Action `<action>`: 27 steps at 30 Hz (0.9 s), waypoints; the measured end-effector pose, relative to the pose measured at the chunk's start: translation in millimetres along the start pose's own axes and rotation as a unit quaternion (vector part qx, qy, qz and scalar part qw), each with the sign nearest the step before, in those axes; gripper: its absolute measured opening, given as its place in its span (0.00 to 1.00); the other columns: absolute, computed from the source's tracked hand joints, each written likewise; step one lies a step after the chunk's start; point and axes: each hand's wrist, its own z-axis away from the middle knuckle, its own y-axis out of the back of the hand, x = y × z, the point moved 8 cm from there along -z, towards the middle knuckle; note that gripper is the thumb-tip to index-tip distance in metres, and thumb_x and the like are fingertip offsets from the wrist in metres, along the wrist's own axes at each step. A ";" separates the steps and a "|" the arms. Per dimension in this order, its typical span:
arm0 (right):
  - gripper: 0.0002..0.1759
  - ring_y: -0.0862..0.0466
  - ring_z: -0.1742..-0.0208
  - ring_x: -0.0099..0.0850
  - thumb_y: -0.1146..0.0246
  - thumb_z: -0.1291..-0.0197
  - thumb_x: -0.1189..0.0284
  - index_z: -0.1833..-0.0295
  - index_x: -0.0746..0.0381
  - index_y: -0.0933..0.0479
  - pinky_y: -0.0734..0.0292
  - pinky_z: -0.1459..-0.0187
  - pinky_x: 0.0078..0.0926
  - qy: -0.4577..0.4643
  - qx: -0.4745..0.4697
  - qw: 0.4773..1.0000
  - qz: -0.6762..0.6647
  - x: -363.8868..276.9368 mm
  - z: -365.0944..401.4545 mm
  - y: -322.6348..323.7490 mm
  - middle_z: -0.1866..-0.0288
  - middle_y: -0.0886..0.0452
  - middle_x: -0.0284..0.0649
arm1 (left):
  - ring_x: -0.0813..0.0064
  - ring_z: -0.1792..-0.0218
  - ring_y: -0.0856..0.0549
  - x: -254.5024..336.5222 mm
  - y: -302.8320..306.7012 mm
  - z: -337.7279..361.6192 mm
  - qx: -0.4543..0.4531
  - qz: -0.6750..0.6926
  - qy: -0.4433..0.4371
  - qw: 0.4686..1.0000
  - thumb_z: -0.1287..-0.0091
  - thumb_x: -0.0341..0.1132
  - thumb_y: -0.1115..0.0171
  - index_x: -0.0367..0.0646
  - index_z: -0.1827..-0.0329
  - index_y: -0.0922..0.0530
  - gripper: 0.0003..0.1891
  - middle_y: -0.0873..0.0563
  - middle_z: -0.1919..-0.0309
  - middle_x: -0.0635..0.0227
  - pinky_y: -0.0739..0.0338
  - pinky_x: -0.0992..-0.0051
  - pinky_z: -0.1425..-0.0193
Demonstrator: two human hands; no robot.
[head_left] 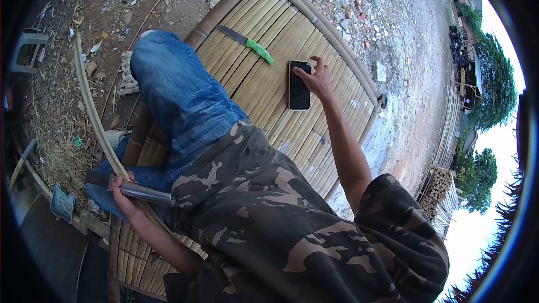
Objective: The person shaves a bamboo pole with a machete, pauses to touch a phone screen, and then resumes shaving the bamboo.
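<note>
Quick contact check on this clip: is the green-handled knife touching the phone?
Apart. The head view shows bamboo slats between the green-handled knife and the phone.

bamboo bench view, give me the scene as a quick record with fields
surface: slatted bamboo bench
left hand: closed around shiny metal cylinder
beside left hand: long pale strip
right hand: at phone, thumb over its upper part
phone screen: dark
knife: lying on bench, green patterned handle, untouched
ground: stones and rubble
</note>
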 end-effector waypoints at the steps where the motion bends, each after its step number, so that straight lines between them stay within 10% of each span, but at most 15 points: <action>1: 0.48 0.29 0.35 0.55 0.28 0.52 0.45 0.33 0.64 0.36 0.30 0.36 0.43 0.000 0.001 1.000 0.000 3.9 1.1 0.1 0.42 0.29 0.64 | 0.79 0.67 0.24 0.7 -1.0 0.8 0.004 -0.002 0.001 1.000 0.32 0.42 0.46 0.42 0.49 0.28 0.15 0.22 0.64 0.65 0.26 0.80 0.62; 27: 0.35 0.19 0.45 0.47 0.31 0.42 0.58 0.34 0.62 0.34 0.24 0.44 0.40 -0.044 -0.021 0.996 -0.079 61.3 14.0 4.3 0.43 0.24 0.58 | 0.79 0.69 0.24 3.3 -3.8 0.4 -0.015 -0.020 -0.020 1.000 0.33 0.42 0.46 0.43 0.52 0.28 0.13 0.22 0.66 0.66 0.27 0.81 0.63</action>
